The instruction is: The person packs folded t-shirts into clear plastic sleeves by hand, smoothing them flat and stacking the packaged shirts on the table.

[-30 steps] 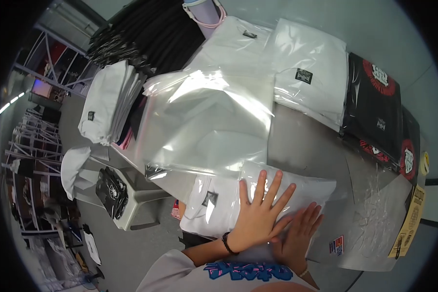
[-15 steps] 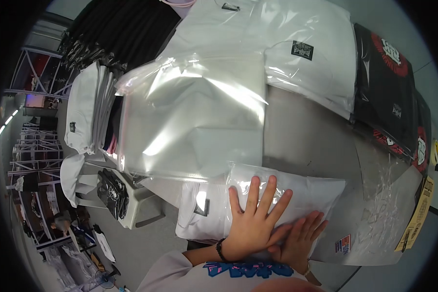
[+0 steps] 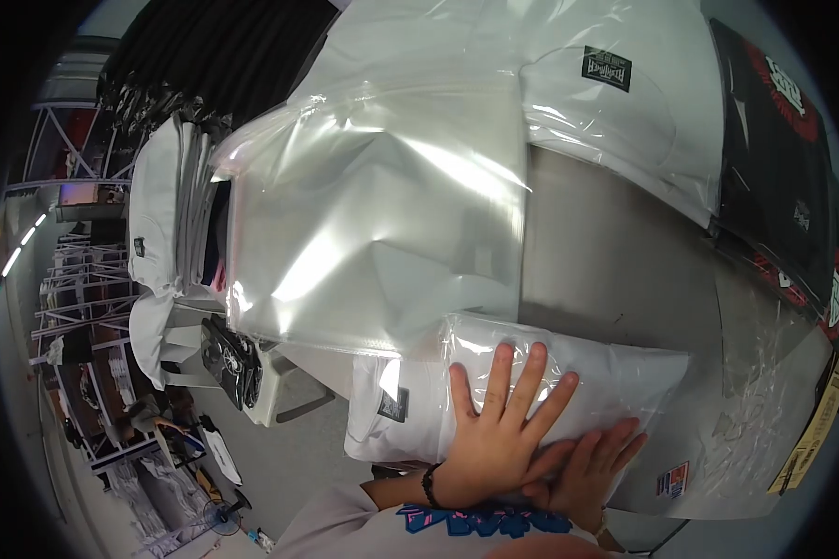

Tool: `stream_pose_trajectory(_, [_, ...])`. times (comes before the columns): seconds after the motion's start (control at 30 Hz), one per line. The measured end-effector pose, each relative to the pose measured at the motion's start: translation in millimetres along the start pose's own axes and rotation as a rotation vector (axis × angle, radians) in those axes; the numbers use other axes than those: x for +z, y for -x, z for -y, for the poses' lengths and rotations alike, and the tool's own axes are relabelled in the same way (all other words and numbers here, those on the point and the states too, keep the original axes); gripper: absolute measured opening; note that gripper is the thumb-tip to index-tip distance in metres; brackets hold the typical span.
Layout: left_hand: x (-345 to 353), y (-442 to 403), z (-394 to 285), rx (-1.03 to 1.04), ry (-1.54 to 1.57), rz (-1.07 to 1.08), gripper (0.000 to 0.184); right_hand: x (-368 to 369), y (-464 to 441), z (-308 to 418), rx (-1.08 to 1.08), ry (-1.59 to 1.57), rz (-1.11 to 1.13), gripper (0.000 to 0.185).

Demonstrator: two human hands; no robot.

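A folded white shirt (image 3: 370, 396) with a black label near its collar lies on the table by my body, partly inside a clear plastic bag (image 3: 639, 368). My left hand (image 3: 499, 438), a dark bead bracelet at its wrist, rests flat on the bag with its fingers spread. Just to its right, my right hand (image 3: 592, 466) presses on the bag's near edge, palm down and fingers stretched out. The two thumbs are close together. Beyond the shirt lies a stack of clear plastic bags (image 3: 373, 224), glossy with reflections.
Bagged white shirts (image 3: 643, 121) are piled at the back, with bagged black shirts (image 3: 774, 149) to their right. Folded white shirts (image 3: 157, 210) and black garments (image 3: 205, 65) stand stacked on the left. A white stool (image 3: 268, 382) holds a black package. A yellow strip (image 3: 811, 433) lies at the right edge.
The view has shifted slightly, so most things sit a little differently in the picture. Both hands stay flat on the bagged shirt, with hardly any movement against it.
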State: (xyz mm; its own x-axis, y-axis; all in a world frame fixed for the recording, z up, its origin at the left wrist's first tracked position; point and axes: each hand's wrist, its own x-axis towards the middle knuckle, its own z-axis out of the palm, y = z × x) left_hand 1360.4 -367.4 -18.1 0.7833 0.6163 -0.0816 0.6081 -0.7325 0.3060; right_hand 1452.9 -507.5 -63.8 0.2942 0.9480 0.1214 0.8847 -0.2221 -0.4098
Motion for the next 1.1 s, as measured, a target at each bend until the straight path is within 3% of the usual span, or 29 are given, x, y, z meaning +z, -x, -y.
stream_pose_trajectory(0.9, [5,-7,0,-0.076,-0.053,0.036,0.061,-7,-11,-1,0.009,0.004,0.099,0.1])
stream_pose_trajectory(1.1, [14,-5,0,-0.062,-0.036,-0.078,0.052,-6,-14,-4,-0.042,0.021,0.062,0.101])
